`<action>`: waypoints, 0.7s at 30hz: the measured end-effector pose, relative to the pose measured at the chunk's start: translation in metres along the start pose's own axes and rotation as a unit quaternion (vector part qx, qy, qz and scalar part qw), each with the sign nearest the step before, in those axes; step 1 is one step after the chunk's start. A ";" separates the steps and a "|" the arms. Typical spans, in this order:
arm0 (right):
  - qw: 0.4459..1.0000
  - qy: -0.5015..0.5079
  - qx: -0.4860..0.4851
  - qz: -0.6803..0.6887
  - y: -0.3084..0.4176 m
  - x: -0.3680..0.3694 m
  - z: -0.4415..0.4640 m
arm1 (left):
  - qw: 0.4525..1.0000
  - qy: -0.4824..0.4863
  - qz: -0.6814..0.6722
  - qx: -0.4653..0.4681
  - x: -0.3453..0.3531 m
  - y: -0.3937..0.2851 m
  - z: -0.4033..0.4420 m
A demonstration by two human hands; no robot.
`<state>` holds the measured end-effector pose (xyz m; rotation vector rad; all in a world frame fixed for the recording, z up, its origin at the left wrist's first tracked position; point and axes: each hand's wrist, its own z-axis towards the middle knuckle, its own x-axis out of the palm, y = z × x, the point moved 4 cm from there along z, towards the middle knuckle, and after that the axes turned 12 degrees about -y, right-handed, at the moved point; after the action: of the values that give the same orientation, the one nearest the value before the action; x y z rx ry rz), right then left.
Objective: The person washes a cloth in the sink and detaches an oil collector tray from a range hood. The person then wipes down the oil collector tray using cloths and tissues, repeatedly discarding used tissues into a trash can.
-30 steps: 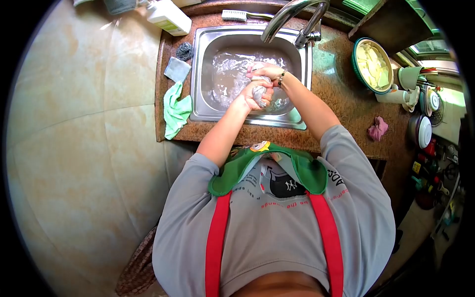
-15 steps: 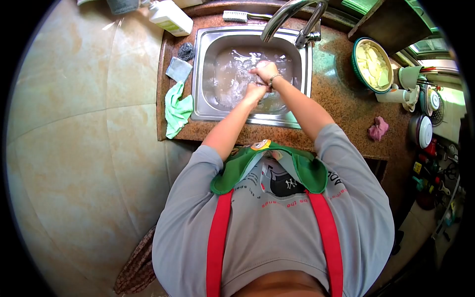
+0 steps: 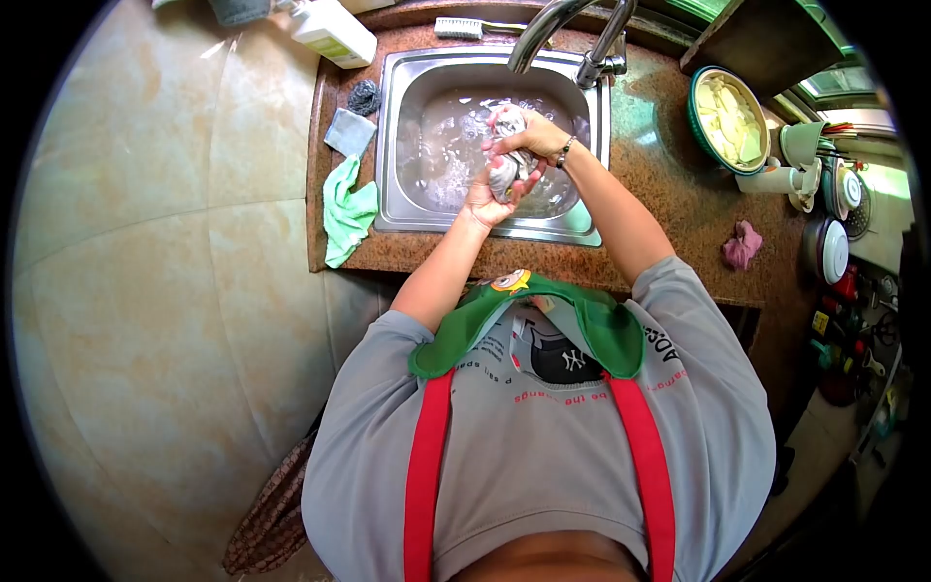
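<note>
A bunched, wet greyish-white cloth [image 3: 504, 177] is held between both of my hands above the sink [image 3: 390, 209]. My left hand [image 3: 483, 202] grips its lower end, fingers curled round it. Higher up, my right hand [image 3: 535, 138] is closed over the cloth, with a bracelet at the wrist. Cloudy water [image 3: 441, 145] with bubbles lies in the basin beneath. The chrome faucet [image 3: 543, 34] arches over the sink's back edge, just beyond my hands.
Left of the sink lie a green cloth [image 3: 347, 209], a grey-blue sponge [image 3: 349, 132] and a dark scouring pad [image 3: 364, 97]. A white bottle [image 3: 335, 34] and a brush [image 3: 459, 28] stand behind. On the right are a basket of pale slices [image 3: 727, 116] and a pink cloth [image 3: 742, 245].
My hands have come up out of the water, and the bunched cloth now shows between them. Before, they were low in the basin with the cloth hidden.
</note>
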<state>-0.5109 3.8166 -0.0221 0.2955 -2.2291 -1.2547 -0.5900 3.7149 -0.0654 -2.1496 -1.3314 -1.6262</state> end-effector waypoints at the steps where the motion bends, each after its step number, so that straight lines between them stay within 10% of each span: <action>1: 0.998 0.037 -0.040 0.036 -0.007 -0.002 0.005 | 0.999 0.027 0.008 -0.033 0.002 -0.002 0.000; 6: 0.998 -0.015 -0.004 0.057 -0.015 -0.001 0.001 | 0.956 -0.152 0.249 -0.041 0.002 -0.011 -0.001; 12: 0.937 -0.217 0.003 -0.275 -0.032 -0.008 0.007 | 0.810 -0.323 0.481 0.088 -0.007 -0.009 0.015; 14: 0.934 -0.240 -0.060 -0.257 -0.039 -0.008 0.015 | 0.637 -0.451 0.592 0.203 -0.008 -0.014 0.017; 17: 0.839 -0.249 -0.096 -0.474 -0.062 -0.025 0.044 | 0.578 -0.453 0.624 0.268 -0.020 -0.018 0.027; 21: 0.832 -0.431 0.037 -0.348 -0.081 -0.037 0.042 | 0.454 -0.465 0.683 0.335 -0.032 -0.024 0.036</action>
<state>-0.5105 3.8190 -0.1205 0.7414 -3.0891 -1.9648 -0.5822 3.7322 -0.1159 -2.1267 0.1852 0.7002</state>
